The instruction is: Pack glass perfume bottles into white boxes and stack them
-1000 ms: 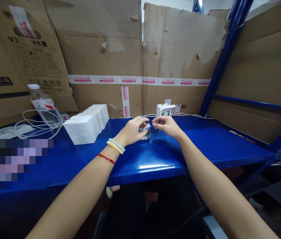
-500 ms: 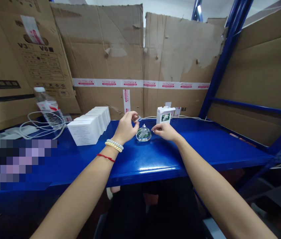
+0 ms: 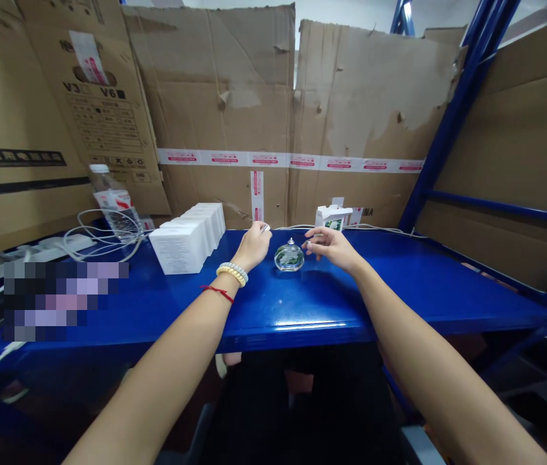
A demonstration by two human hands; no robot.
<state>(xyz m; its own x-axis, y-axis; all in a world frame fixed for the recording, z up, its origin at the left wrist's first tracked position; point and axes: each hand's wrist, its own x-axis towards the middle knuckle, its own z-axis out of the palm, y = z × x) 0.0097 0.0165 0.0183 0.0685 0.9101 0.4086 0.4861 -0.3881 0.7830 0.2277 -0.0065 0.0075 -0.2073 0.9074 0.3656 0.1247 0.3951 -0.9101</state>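
Observation:
A round, flat glass perfume bottle (image 3: pixel 289 258) with a silvery neck and a green-and-white picture stands upright on the blue tabletop (image 3: pixel 283 310). No cap sits on its neck. Left of it, my left hand (image 3: pixel 252 247) is raised and pinches a small, shiny clear cap (image 3: pixel 265 228), mostly covered by the fingers. To the bottle's right, my right hand (image 3: pixel 331 248) has thumb and fingers closed around a small pale piece (image 3: pixel 309 245), too small to name. Behind that hand stands a white box (image 3: pixel 324 216) with a green picture, its top flaps up.
A row of white boxes (image 3: pixel 181 248) stands at the left. Farther left are a plastic water bottle (image 3: pixel 121 210), looped white cable (image 3: pixel 77 239) and a power strip (image 3: pixel 67 247). Cardboard sheets (image 3: pixel 225 123) wall the back; a blue post (image 3: pixel 447 123) rises at the right.
The view has shifted a little to the left. My left hand has turned, with its fingers closed more tightly over the clear cap. My right hand has lifted slightly beside the perfume bottle.

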